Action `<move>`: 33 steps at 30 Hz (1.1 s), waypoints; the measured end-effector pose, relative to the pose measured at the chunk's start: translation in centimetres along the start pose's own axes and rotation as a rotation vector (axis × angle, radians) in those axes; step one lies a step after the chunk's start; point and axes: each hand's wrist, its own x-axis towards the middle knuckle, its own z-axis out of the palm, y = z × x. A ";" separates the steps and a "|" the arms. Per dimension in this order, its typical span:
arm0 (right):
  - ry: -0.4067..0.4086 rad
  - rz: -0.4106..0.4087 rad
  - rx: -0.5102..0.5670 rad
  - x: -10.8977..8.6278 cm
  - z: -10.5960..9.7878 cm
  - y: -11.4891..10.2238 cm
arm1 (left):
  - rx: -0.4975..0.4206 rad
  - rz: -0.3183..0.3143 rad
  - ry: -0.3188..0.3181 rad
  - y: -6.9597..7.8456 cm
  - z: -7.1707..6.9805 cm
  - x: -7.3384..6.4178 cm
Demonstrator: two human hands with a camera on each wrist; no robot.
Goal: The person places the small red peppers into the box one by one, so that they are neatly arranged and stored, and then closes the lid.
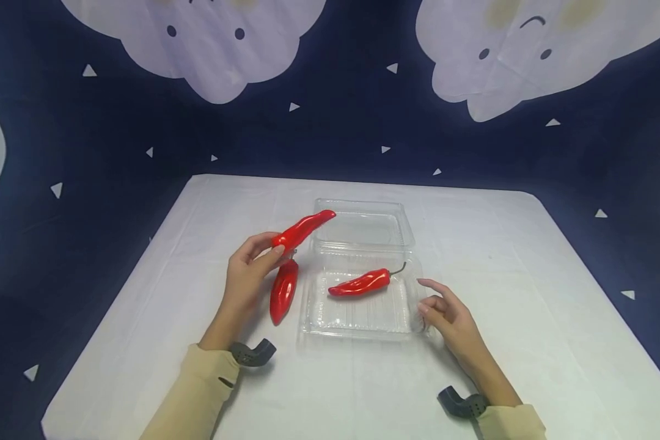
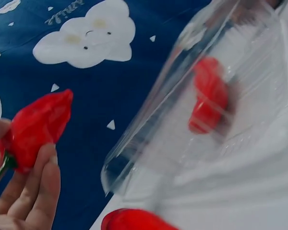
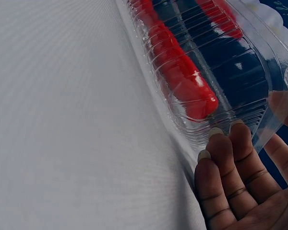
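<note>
My left hand [image 1: 249, 269] pinches a red chili pepper [image 1: 302, 230] by its stem end, holding it raised beside the clear plastic box [image 1: 357, 333]. The green stem [image 2: 6, 165] shows under the fingers in the left wrist view. A second red pepper [image 1: 283, 292] lies on the table between the left hand and the box. Inside the box's base rests a third pepper [image 1: 361, 283], its stem pointing right. My right hand [image 1: 450, 318] is at the box's right side, thumb over the rim and fingertips [image 3: 216, 136] against the outer wall, gripping the edge.
The box's hinged lid [image 1: 363, 221] lies folded back on its far side. A white cloth covers the table [image 1: 489, 275]. Behind it hangs a dark blue cloth [image 1: 341, 140] with white clouds and triangles.
</note>
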 end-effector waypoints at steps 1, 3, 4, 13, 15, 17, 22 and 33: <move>0.000 -0.001 0.001 0.0 0.0 0.1 | 0.003 -0.003 -0.030 0.0 0.2 -0.1; 0.000 -0.003 0.002 0.0 0.0 0.1 | 0.014 -0.002 -0.092 0.1 0.7 -0.3; 0.000 -0.004 0.004 0.0 0.0 0.2 | 0.021 0.005 -0.121 0.1 1.0 -0.5; -0.001 -0.006 0.004 0.1 0.0 0.4 | 0.045 0.042 -0.317 0.2 3.1 -1.1; -0.001 -0.004 0.000 0.1 0.0 0.4 | 0.049 0.041 -0.335 0.2 3.6 -1.2; 0.001 -0.002 -0.006 0.1 0.0 0.4 | 0.066 0.045 -0.359 0.1 4.0 -1.4; 0.007 0.003 -0.001 0.1 0.0 0.4 | 0.168 0.065 -0.429 0.2 5.4 -1.9; 0.008 -0.002 -0.006 0.1 0.1 0.2 | 0.511 0.266 -0.533 0.2 7.8 -3.5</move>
